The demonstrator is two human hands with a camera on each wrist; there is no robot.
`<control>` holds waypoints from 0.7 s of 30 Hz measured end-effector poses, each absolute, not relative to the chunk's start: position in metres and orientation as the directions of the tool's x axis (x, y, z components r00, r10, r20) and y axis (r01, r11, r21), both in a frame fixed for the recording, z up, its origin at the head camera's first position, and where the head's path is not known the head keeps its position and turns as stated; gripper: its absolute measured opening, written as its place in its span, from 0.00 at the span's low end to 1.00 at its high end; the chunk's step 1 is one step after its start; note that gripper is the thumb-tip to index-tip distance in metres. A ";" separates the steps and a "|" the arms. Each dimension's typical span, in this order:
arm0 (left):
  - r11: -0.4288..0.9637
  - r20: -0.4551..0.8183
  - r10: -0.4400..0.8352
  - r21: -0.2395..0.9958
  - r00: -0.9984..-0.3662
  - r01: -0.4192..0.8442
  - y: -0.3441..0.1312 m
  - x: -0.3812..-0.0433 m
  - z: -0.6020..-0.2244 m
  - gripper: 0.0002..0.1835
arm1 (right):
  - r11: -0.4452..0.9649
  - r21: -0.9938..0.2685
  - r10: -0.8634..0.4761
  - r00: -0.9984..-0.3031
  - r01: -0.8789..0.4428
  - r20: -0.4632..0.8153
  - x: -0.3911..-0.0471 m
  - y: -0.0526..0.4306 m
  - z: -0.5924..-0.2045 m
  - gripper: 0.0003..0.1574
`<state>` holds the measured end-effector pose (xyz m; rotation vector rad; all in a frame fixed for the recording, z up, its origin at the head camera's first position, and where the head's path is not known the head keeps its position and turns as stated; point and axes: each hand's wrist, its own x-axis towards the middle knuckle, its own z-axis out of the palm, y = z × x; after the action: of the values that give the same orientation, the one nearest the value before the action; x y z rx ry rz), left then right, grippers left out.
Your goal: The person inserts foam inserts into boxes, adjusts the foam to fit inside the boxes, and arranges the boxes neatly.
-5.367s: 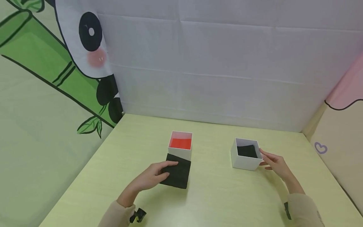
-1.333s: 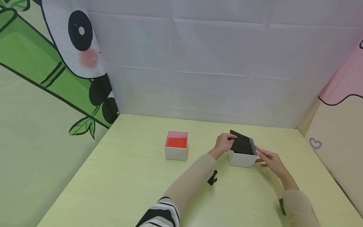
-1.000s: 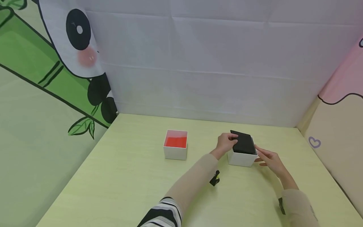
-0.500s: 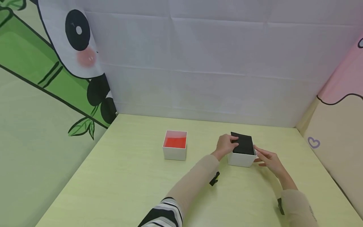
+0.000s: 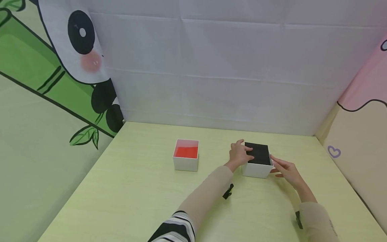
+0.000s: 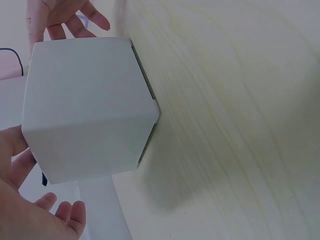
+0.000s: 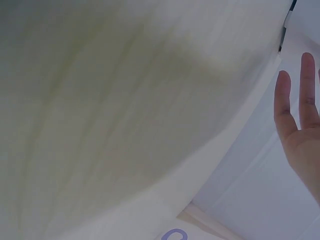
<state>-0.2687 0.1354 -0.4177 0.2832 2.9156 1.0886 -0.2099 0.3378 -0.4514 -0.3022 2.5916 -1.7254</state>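
Observation:
A thin black square sheet [image 5: 260, 154] lies flat across the top of the right white box [image 5: 257, 170]. My left hand [image 5: 238, 154] is at the box's left side, with thumb and index finger resting on the sheet's left edge and the other fingers loosely spread. In the left wrist view a dark corner of the sheet [image 6: 44, 179] shows below the box edge. Against the box's right side, near the rim, lie the extended fingers of my right hand [image 5: 289, 173]. The right wrist view catches only part of the right hand [image 7: 302, 125], its fingers extended.
A second white box [image 5: 185, 164] stands left of the hands, open at the top, with a red sheet [image 5: 186, 152] inside. Both boxes sit on a pale yellow table [image 5: 136, 188]. A white wall covering [image 5: 193, 84] rises at the table's back edge.
My left hand carried the black sheet from the left over to the right box. The sheet's raised corner has come down level, and the left fingers have spread. My right hand stays beside the box.

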 end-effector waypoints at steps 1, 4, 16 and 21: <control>0.746 0.046 0.176 0.646 -0.983 0.164 0.136 -0.268 -0.418 0.16 | 0.371 -0.916 -0.169 -0.981 -0.154 0.096 -0.210 0.338 -0.451 0.27; 0.772 0.058 0.190 0.607 -0.980 0.186 0.136 -0.267 -0.419 0.16 | 0.363 -0.918 -0.171 -0.980 -0.162 0.105 -0.210 0.338 -0.452 0.26; 0.802 0.191 0.594 -0.068 -0.781 0.593 0.131 -0.261 -0.426 0.34 | 0.371 -0.913 -0.176 -0.978 -0.170 0.110 -0.209 0.338 -0.451 0.27; 0.779 0.102 0.626 -0.140 -0.773 0.612 0.132 -0.260 -0.427 0.37 | 0.377 -0.913 -0.168 -0.981 -0.154 0.096 -0.208 0.337 -0.450 0.28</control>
<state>-0.2600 0.1320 -0.4269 1.0836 3.0969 -0.1633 -0.2075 0.3371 -0.4495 -0.3034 2.5969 -1.7195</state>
